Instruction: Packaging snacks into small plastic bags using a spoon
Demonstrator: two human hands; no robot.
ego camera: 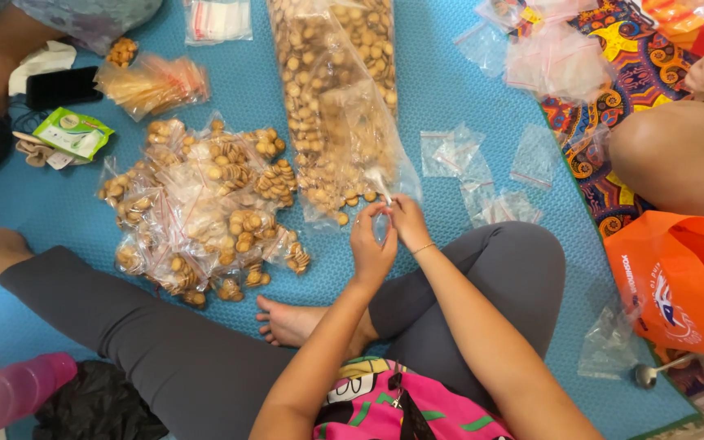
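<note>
Both forearms reach forward over the crossed legs. The left hand (371, 248) and right hand (407, 222) meet, fingers pinched on a small clear bag (382, 222), seemingly pulling its mouth open; filling likely calls for biscuits from the large sack (337, 98) just beyond, beside the pile of filled bags (205, 212).

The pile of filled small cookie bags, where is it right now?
The pile of filled cookie bags lies on the blue mat, left of both hands, beside the big cookie bag.
</note>
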